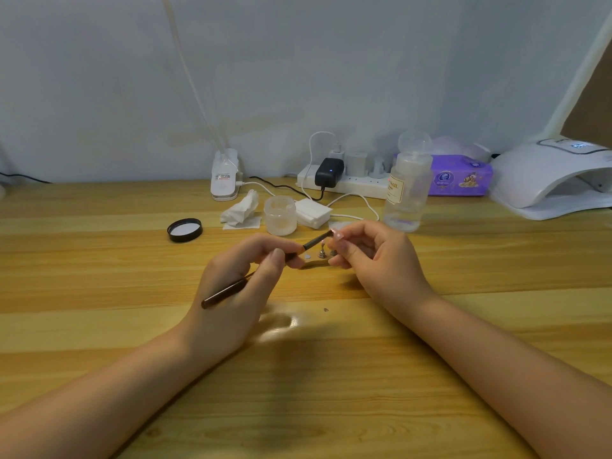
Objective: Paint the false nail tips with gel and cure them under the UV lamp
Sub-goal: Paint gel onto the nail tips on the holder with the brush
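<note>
My left hand [238, 283] grips a dark nail brush [228, 289] like a pen, its tip reaching up to the right. My right hand [374, 256] pinches a small pink false nail tip [338, 234] on its holder, right at the brush tip. Below them a small wooden stand [314, 264] carries metal pegs [322, 253] and a pale nail tip [307, 256]. A frosted open gel jar [280, 215] stands behind, its black lid [184, 229] lying to the left. The white UV lamp [556, 180] sits at the far right.
A clear pump bottle [406, 193], white wipes [312, 212], a crumpled tissue [241, 210], a power strip [344, 183] with chargers and cables, a purple tissue pack [460, 175] and a white clip lamp base [224, 177] line the back of the wooden table [99, 276].
</note>
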